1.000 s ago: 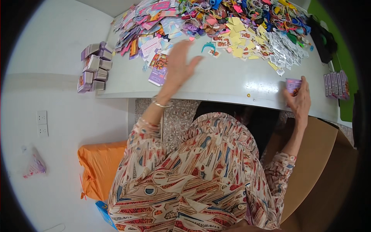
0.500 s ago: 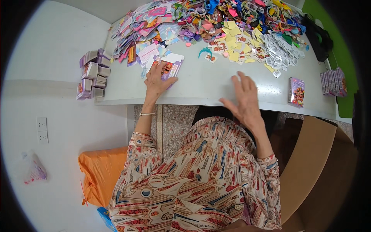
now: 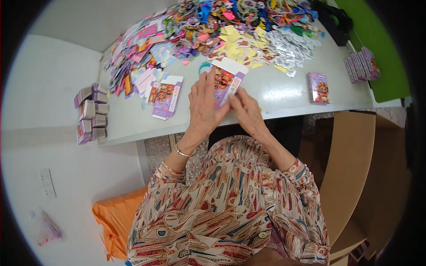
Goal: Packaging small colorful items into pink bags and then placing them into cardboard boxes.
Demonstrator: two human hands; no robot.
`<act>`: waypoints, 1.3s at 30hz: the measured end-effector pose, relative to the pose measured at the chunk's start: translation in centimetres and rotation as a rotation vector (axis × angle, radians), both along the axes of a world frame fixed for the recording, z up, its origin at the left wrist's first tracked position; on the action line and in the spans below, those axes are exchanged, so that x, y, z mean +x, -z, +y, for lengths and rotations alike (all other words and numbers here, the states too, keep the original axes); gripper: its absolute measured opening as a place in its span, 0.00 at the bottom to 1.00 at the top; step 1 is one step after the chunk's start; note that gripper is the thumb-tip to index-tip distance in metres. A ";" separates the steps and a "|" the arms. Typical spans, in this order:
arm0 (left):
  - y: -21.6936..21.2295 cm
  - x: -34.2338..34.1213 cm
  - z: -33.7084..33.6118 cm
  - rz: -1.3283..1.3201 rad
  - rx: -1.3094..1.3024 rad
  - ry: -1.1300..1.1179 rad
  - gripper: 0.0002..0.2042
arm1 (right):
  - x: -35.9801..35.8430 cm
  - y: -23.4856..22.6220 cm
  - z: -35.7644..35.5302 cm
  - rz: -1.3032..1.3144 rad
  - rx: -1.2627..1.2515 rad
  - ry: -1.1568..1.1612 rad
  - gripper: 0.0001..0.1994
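Observation:
A flattened purple and white carton (image 3: pixel 223 79) with a cartoon picture tilts between my hands above the front middle of the table. My left hand (image 3: pixel 203 104), with a bangle at the wrist, grips its left side, fingers along the printed face. At the lower right edge my right hand (image 3: pixel 247 111) pinches the carton between thumb and fingers. Just left of my left hand lie more flat purple cartons (image 3: pixel 165 97), overlapping one another. Partly covered by the held carton is a teal curved trinket (image 3: pixel 204 67).
Colourful cards (image 3: pixel 137 57) heap at the back left, mixed trinkets (image 3: pixel 248 13) along the back. Yellow cards (image 3: pixel 235 42) adjoin silvery packets (image 3: pixel 293 46). One filled box (image 3: pixel 318 88) stands at right, with several more (image 3: pixel 363 65) beyond. Purple boxes (image 3: pixel 92 114) stack at left. A cardboard box (image 3: pixel 350 177) sits below right.
My left hand has picked up a flat carton from the left and moved it rightward to the middle. My right hand has closed onto its lower edge. The view has shifted right.

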State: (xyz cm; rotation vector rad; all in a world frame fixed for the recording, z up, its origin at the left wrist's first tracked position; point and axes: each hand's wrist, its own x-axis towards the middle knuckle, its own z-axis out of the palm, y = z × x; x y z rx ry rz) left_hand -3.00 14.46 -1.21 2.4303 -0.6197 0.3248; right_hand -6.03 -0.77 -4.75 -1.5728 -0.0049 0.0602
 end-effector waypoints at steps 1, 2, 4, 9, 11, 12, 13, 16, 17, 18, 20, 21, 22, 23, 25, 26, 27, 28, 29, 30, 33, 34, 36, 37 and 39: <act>-0.3 -0.4 -1.0 0.132 -0.110 0.036 0.45 | 0.3 0.6 -1.1 0.005 -0.011 0.029 0.18; -0.5 -0.6 -1.3 0.248 -0.260 0.045 0.39 | 0.6 1.1 -2.6 0.042 0.004 0.058 0.16; 0.2 -0.5 -1.6 0.429 -0.484 0.053 0.34 | 0.9 1.0 -4.6 0.064 -0.054 0.152 0.15; 0.7 -0.5 -3.2 0.533 -0.720 0.076 0.20 | 0.5 -1.2 -3.9 -0.037 -0.179 0.189 0.35; 0.6 -0.8 -3.8 0.523 -0.771 0.064 0.17 | 0.4 -0.5 -4.2 -0.045 -0.200 0.208 0.42; -0.1 -1.2 -4.1 0.606 -0.816 0.087 0.15 | 0.4 -0.2 -4.4 -0.055 -0.211 0.191 0.48; 0.0 -1.2 -4.2 0.611 -0.816 0.104 0.15 | 0.3 0.0 -4.7 -0.056 -0.216 0.207 0.48; 0.1 -1.3 -3.7 0.787 -0.841 0.062 0.15 | 0.1 -0.7 -5.0 -0.042 -0.238 0.197 0.52; -0.2 -1.5 -3.9 0.755 -0.886 0.048 0.15 | 0.1 -1.1 -5.2 -0.019 -0.281 0.185 0.51; -0.3 -1.6 -4.1 0.724 -0.931 0.032 0.16 | 0.0 -1.3 -5.3 0.004 -0.324 0.170 0.49; -0.4 -1.6 -4.2 0.627 -0.906 0.047 0.17 | 0.0 -1.1 -5.4 -0.006 -0.361 0.169 0.47; -0.3 -1.5 -4.3 0.531 -0.878 0.063 0.19 | 0.0 -1.1 -5.4 -0.016 -0.397 0.169 0.45; -0.1 -1.4 -4.3 0.528 -0.879 0.051 0.19 | -0.1 -1.1 -5.6 -0.016 -0.395 0.157 0.45; 0.4 -1.2 -4.1 0.529 -0.813 0.065 0.21 | -0.3 -1.5 -5.6 -0.005 -0.413 0.145 0.44; 0.5 -1.3 -4.0 0.515 -0.737 0.032 0.22 | -0.4 -1.9 -5.5 -0.002 -0.409 0.091 0.43; 0.5 -1.2 -5.0 0.512 -0.833 0.080 0.23 | -0.7 -2.1 -6.0 -0.014 -0.427 0.126 0.42; 0.5 -1.1 -5.4 0.500 -0.929 0.119 0.24 | -0.8 -2.1 -6.2 -0.031 -0.442 0.149 0.41; 0.8 -1.1 -5.2 0.488 -0.922 0.095 0.24 | -0.9 -2.1 -6.2 -0.023 -0.422 0.155 0.40; 1.3 -1.1 -5.1 0.515 -0.888 0.127 0.24 | -0.9 -2.0 -6.3 -0.028 -0.415 0.134 0.40; 1.7 -1.0 -4.7 0.543 -0.853 0.160 0.24 | -0.9 -1.9 -6.4 -0.017 -0.390 0.121 0.39; 1.5 -0.4 -3.9 0.729 -0.854 0.228 0.24 | -1.1 -1.6 -6.8 0.000 -0.391 0.073 0.35; 1.2 -0.4 -3.7 0.816 -0.803 0.269 0.24 | -1.1 -1.4 -6.8 -0.008 -0.373 0.040 0.34; 1.7 0.2 -2.7 0.865 -0.757 0.267 0.23 | -1.2 -1.2 -6.9 -0.017 -0.355 -0.004 0.33; 1.9 0.5 -2.3 0.918 -0.708 0.274 0.23 | -1.2 -1.2 -7.1 -0.024 -0.339 -0.050 0.31; 2.0 0.9 -2.0 0.957 -0.677 0.281 0.24 | -1.3 -1.2 -7.5 -0.025 -0.324 -0.089 0.30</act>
